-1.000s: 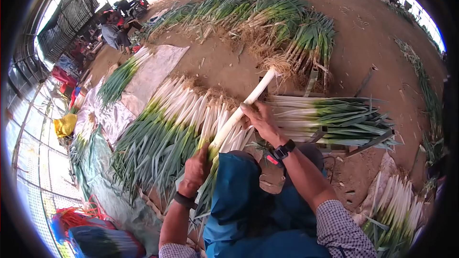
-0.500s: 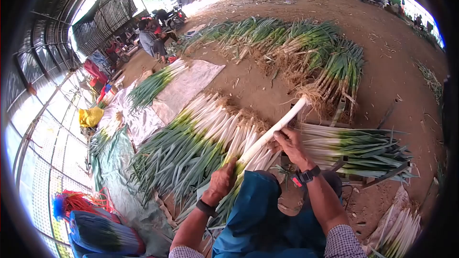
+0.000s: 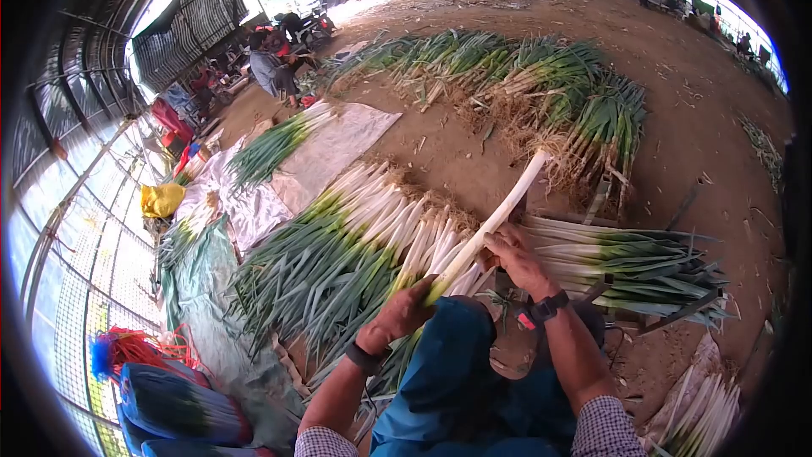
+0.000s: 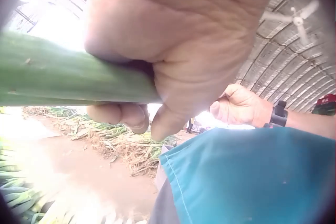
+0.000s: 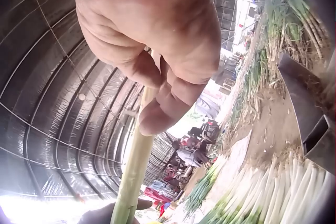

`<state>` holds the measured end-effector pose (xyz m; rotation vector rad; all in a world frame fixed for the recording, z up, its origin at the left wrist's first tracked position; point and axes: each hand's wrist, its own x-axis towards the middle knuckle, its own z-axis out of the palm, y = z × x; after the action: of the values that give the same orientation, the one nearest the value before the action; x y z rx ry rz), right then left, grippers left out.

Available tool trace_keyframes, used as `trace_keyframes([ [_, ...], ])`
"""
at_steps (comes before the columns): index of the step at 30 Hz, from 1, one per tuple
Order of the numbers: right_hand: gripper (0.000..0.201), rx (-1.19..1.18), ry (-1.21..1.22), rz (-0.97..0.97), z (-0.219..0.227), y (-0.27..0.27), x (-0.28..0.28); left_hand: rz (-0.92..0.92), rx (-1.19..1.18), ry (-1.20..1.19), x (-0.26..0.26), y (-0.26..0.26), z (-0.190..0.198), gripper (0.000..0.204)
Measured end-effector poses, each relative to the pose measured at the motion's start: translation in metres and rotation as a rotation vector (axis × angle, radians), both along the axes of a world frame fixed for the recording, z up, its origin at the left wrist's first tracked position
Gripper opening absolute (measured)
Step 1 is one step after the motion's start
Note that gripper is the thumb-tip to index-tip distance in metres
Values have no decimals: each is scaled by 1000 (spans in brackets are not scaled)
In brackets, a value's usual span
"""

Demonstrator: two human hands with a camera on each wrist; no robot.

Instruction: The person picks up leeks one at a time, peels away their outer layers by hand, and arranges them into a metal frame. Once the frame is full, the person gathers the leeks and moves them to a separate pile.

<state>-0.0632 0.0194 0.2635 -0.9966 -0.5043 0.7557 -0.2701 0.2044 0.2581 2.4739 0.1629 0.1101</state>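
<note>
Both hands hold one long, leek-like green onion (image 3: 510, 205), slanted with its white root end up and away. My left hand (image 3: 406, 311) grips the lower, greener part close to the knee. In the left wrist view the fingers curl round its smooth green stem (image 4: 63, 74). Farther up, my right hand (image 3: 518, 261) pinches the white shaft; the right wrist view has thumb and fingers closed on the pale stem (image 5: 137, 161). Below and left of the held stalk lies a row of cleaned green onions (image 3: 317, 241), white ends pointing away.
To the right, more cleaned stalks (image 3: 626, 262) lie on a low metal rack (image 3: 681, 313). Unpeeled bundles with brown roots (image 3: 541, 89) are heaped ahead. Pale cloth (image 3: 355, 131) spreads at left, near a yellow bag (image 3: 161, 200). Blue-wrapped bundles (image 3: 182, 406) stand front left.
The head view swung first, shifting the scene right and down. In the last half second my left hand has turned on the stalk and its root end looks less bushy. The right hand keeps its hold.
</note>
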Motion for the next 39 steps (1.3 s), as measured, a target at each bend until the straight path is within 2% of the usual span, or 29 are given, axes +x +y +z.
trace_keyframes([
  [1,24,-13,28,5,2,1,-3,-111,-117,-77,2,-1,3,59],
  [4,25,-38,-106,-111,-1,3,4,-46,-398,251,1,-8,25,52],
  [7,27,91,32,-326,-6,-5,32,-23,-259,285,-19,17,5,37],
  [8,26,119,85,-381,-6,-9,37,1,-104,218,-21,21,0,32],
  [9,28,106,135,-372,-7,-4,35,21,48,148,-22,23,-3,27],
  [10,32,-24,33,-348,-8,-1,25,42,195,71,-19,21,-2,22],
  [12,35,-56,-68,-266,-10,9,-4,99,266,-25,-7,10,2,20],
  [14,35,-39,-27,-210,-12,15,-4,139,342,-101,8,3,5,24],
  [16,35,-28,25,-156,-16,14,-3,142,331,-109,10,0,3,35],
  [17,34,-16,70,-219,-16,11,2,143,309,-128,10,0,4,37],
  [19,29,72,-24,-356,-27,12,20,171,241,-145,5,8,-6,44],
  [20,26,160,116,-348,-31,7,29,225,164,-56,0,19,-19,43],
  [21,22,249,256,-347,-23,2,35,197,213,-77,-4,27,-27,42],
  [22,22,257,302,-360,-23,-2,40,171,260,-95,-12,34,-36,42],
  [24,21,276,395,-375,-29,-3,50,240,271,-71,-27,43,-55,34],
  [26,21,228,328,-324,-42,4,45,303,274,27,-41,47,-59,33],
  [27,23,167,256,-303,-44,5,37,292,258,1,-52,56,-68,31],
  [29,26,17,62,-259,-39,5,18,313,311,93,-75,70,-73,31],
  [31,35,-118,61,-142,-23,11,9,357,360,122,-96,80,-70,30],
  [34,38,-181,-55,21,-17,21,1,410,306,174,-127,89,-71,28],
  [36,35,-42,-105,132,-22,30,-6,456,305,92,-151,86,-74,26],
  [39,33,-104,-165,221,-18,40,-16,544,208,152,-183,78,-78,23],
])
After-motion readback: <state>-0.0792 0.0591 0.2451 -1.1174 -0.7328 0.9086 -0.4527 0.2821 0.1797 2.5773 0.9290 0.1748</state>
